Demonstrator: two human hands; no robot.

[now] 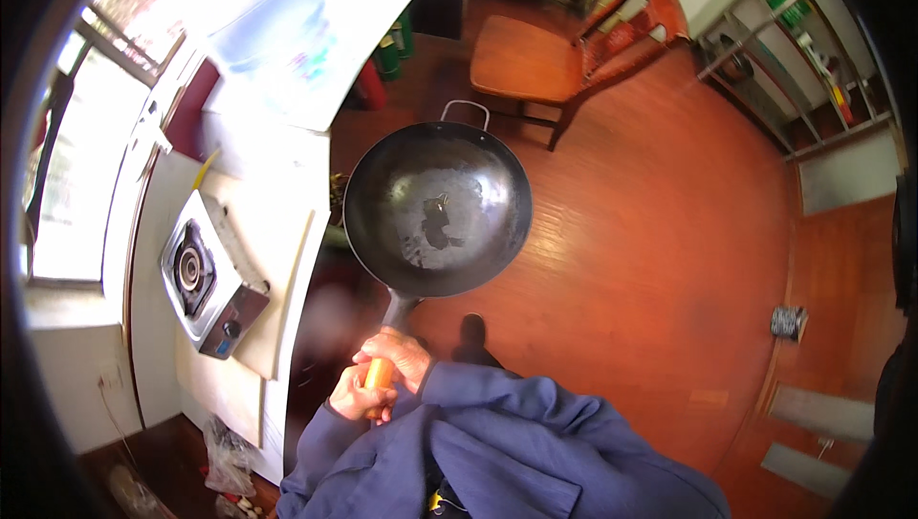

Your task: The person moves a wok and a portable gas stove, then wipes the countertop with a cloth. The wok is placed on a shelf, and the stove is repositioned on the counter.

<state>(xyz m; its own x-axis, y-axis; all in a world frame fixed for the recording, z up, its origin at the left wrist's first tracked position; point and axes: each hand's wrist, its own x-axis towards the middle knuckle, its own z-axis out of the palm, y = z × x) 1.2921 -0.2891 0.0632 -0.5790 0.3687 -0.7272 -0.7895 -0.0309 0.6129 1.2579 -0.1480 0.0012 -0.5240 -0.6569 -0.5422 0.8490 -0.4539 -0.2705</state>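
A dark metal wok (473, 232) is held out over the floor, its inside facing up with wet-looking patches at the bottom. It has a metal loop handle on the far rim and a wooden grip (379, 373) on the near side. My left hand (361, 393) is closed around the lower part of the grip. Just above it, my right hand (399, 355) wraps the upper part, near the metal neck. A single-burner gas stove (208, 275) with a steel top and a front knob stands on the counter at the left, apart from the wok.
The white counter (305, 160) runs along the left below a window, with pale boards under the stove. A wooden chair (527, 60) stands beyond the wok. A metal rack (774, 52) is at the upper right. Plastic bags (228, 451) lie low at the left.
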